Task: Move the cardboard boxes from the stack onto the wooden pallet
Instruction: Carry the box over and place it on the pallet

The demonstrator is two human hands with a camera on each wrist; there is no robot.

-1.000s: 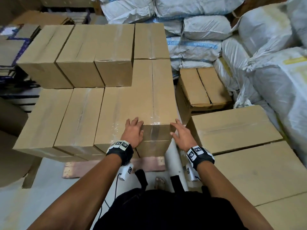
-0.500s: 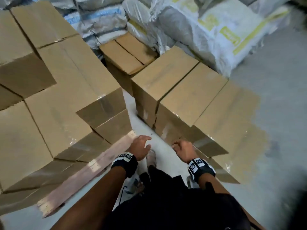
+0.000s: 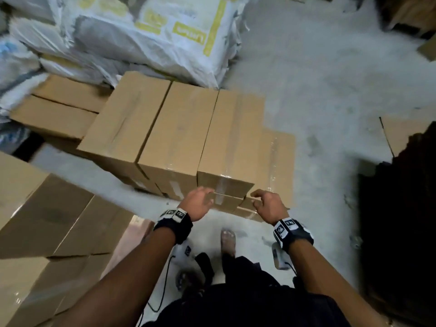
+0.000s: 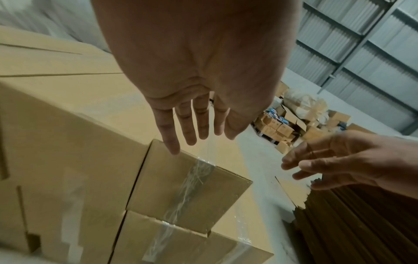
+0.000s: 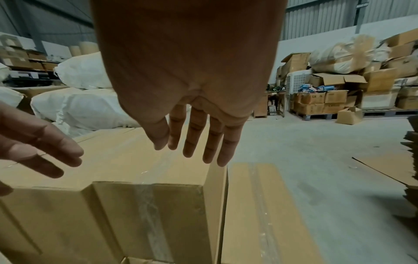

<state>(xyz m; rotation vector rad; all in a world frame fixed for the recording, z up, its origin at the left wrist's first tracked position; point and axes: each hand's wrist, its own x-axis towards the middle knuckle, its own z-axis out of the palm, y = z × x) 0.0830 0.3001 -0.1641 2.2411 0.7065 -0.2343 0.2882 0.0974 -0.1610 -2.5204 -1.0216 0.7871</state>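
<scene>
Since a second ago my view has swung right, off the pallet load where both hands lay on a box, onto the stack [image 3: 179,135] on the floor; both hands have come off the cardboard and reach for it empty.

Stack: three taped boxes side by side on top, with at least one more layer showing under them at the near end. Rightmost top box [image 3: 232,142] is the one between my hands. A lower box [image 3: 279,161] sticks out just to its right.

Left hand [image 3: 197,204]: fingers straight and spread, at the near upper edge of that box; contact I cannot confirm. Right hand [image 3: 267,204]: fingers loosely bent, just off the box's right near corner, holding nothing. Hands apart, one at each near corner.

Pallet load [image 3: 42,227]: boxes at my lower left, count unclear; a wooden pallet [image 3: 139,227] plank shows under their near edge.

One more box [image 3: 56,107] lies flat beyond the stack, to its left. No box is open, so contents unseen.

White woven sacks [image 3: 146,31] are piled behind the stack. Grey dusty concrete floor [image 3: 330,86]. Right wrist view: warehouse with corrugated walls and heaps of other cartons [image 5: 321,100] on pallets far off.
</scene>
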